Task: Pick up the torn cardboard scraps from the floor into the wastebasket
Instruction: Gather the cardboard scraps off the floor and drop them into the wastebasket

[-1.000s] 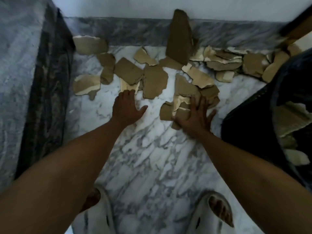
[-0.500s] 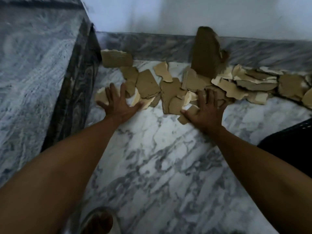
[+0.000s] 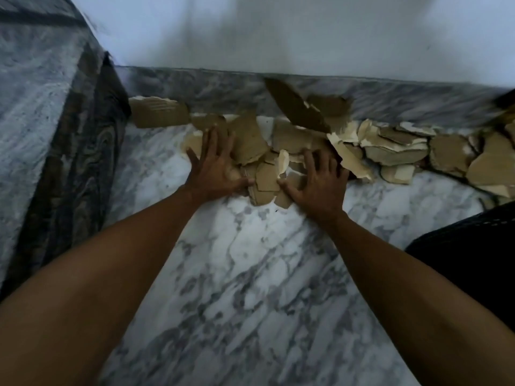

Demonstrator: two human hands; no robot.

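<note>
Over the last second I have raked my two hands toward each other, and the loose cardboard scraps [image 3: 264, 174] that lay spread across the marble floor [image 3: 250, 274] are now bunched into a small heap between my palms. My left hand [image 3: 216, 168] lies flat on the left edge of that heap, fingers [image 3: 211, 140] straight and spread; my right hand [image 3: 317, 179] presses the right edge the same way, fingers apart, gripping nothing yet. The tall piece [image 3: 295, 107] that stood against the skirting now tilts over. A long row of scraps [image 3: 404, 151] is unmoved at the far right along the wall, and one large piece [image 3: 158, 111] sits in the far left corner. The wastebasket [image 3: 473, 260] is the dark shape at near right. I judge this handful ready to scoop; most of the job remains.
</note>
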